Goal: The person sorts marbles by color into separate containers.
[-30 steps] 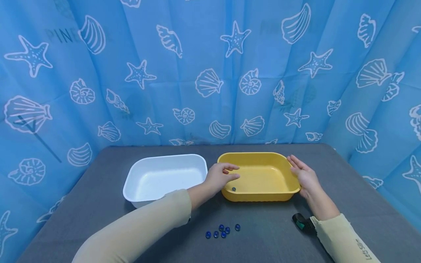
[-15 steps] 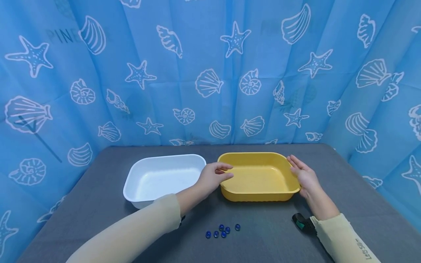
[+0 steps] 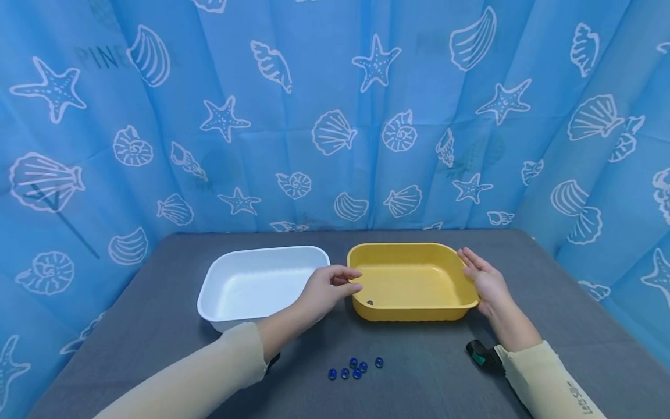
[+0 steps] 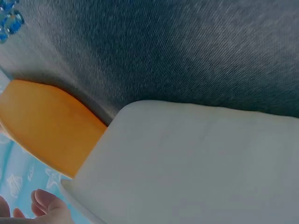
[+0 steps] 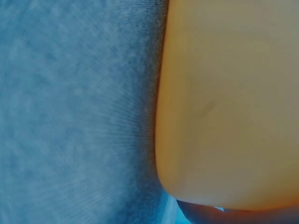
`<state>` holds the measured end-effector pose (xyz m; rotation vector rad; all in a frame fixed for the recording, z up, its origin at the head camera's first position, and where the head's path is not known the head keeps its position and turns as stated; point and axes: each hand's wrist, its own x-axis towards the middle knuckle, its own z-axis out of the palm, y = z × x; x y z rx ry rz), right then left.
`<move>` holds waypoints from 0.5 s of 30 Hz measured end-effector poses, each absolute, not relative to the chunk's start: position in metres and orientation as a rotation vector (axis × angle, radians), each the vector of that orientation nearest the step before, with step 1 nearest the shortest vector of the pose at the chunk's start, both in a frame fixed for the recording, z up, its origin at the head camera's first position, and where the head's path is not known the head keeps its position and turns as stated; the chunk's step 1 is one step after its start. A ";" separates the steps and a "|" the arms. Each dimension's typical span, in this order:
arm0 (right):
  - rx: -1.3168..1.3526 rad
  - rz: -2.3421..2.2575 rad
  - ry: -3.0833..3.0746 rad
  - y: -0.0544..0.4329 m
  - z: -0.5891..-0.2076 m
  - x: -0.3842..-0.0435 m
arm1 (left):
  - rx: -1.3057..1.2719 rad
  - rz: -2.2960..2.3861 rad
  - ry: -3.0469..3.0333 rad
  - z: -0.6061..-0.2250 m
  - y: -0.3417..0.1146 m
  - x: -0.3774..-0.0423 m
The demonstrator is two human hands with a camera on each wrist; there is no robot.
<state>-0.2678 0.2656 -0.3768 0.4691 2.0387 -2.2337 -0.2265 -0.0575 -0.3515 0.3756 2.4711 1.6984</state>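
My left hand [image 3: 321,291] hovers over the right rim of a white basin [image 3: 262,252], its fingertips near the left rim of a yellow basin [image 3: 413,315]. Thumb and fingers are slightly apart, and I see nothing between them. Part of that hand's fingers [image 4: 46,203] shows in the left wrist view. My right hand [image 3: 492,289] rests against the right side of the yellow basin with its fingers straight. Inside the yellow basin, at the near left corner, lies a small dark bead [image 3: 370,302]. Several blue glass beads [image 3: 357,373] sit on the table in front of the basins.
Both basins stand side by side on a grey cloth-covered table [image 3: 419,372]. A blue curtain [image 3: 314,145] with shell patterns hangs behind. A black strap device [image 3: 484,355] is on the right wrist.
My left hand has moved left, from above the yellow basin toward the white one. The small bead in the yellow basin, out of sight half a second ago, shows again. The right hand stays put.
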 end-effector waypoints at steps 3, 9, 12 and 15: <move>0.475 -2.231 2.038 0.266 -0.376 -0.268 | 0.389 1.681 2.455 -0.350 -0.062 -0.220; 0.480 -2.229 2.040 0.266 -0.376 -0.267 | 0.450 1.680 2.455 -0.353 -0.070 -0.208; 0.481 -2.231 2.040 0.266 -0.375 -0.267 | 0.491 1.678 2.457 -0.356 -0.075 -0.202; 0.488 -2.233 2.036 0.265 -0.376 -0.268 | 0.525 1.667 2.432 -0.359 -0.081 -0.197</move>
